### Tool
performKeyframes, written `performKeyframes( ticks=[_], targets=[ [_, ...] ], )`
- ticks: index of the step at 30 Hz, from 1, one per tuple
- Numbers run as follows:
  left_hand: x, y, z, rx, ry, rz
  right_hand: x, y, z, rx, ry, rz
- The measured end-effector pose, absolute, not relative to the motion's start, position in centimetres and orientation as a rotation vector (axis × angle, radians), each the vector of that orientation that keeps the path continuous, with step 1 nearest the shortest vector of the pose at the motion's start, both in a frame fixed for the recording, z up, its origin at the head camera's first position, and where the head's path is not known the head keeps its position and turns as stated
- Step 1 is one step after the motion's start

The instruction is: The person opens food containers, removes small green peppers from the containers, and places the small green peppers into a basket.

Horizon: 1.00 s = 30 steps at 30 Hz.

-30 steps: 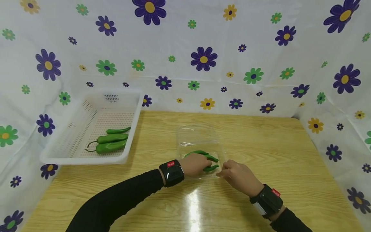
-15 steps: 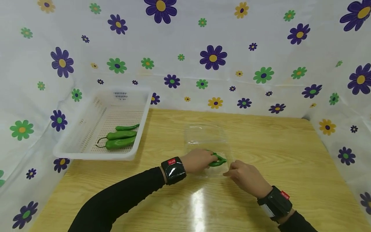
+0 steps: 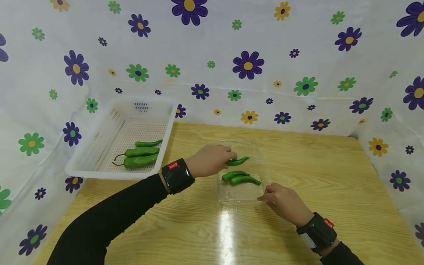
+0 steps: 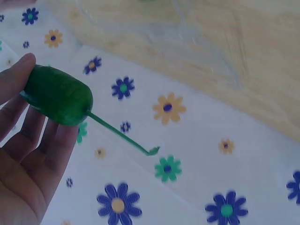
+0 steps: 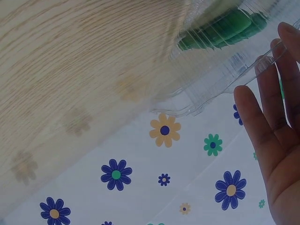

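My left hand [image 3: 212,160] grips a green chili pepper [image 3: 239,161], held raised over the back part of a clear plastic container [image 3: 241,200]. The left wrist view shows the pepper's blunt end [image 4: 58,93] between thumb and fingers, its thin stem [image 4: 122,131] sticking out. Two more green peppers [image 3: 245,180] lie side by side in the container's front part. At the container's right front corner, my right hand [image 3: 286,202] pinches the rim between thumb and fingers. Through the clear wall, the right wrist view shows green peppers [image 5: 225,30].
A white perforated basket [image 3: 109,175] stands at the left of the wooden table [image 3: 314,173]. Inside it lie three green peppers [image 3: 140,161]. A flower-printed white cloth [image 3: 205,40] hangs behind the table and at both sides.
My left hand has taken hold of one pepper from the container and raised it away from the other two, toward the back. My right hand stays at the container's corner. The head view has shifted slightly.
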<state>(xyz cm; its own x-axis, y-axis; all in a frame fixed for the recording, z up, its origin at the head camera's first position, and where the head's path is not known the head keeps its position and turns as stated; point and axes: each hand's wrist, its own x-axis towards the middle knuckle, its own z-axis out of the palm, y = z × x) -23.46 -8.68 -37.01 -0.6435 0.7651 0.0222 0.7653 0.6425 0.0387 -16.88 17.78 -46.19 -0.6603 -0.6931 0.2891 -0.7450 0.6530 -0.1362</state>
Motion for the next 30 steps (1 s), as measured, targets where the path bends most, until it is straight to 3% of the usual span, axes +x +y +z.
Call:
performKeyframes(
  ticks=[13, 19, 30],
  targets=[
    [-28.6, -19.0, -31.3, -0.896, -2.910, -0.161, -17.0, 17.8, -46.3, 1.172, -2.675, 0.378],
    [-31.6, -25.0, -32.2, -0.644, -2.982, -0.114, -17.0, 17.9, -46.3, 1.167, -2.676, 0.376],
    [-34.0, -31.0, -34.8, -0.520, -3.032, -0.076, -17.0, 18.0, -46.3, 1.174, -2.670, 0.370]
  ],
)
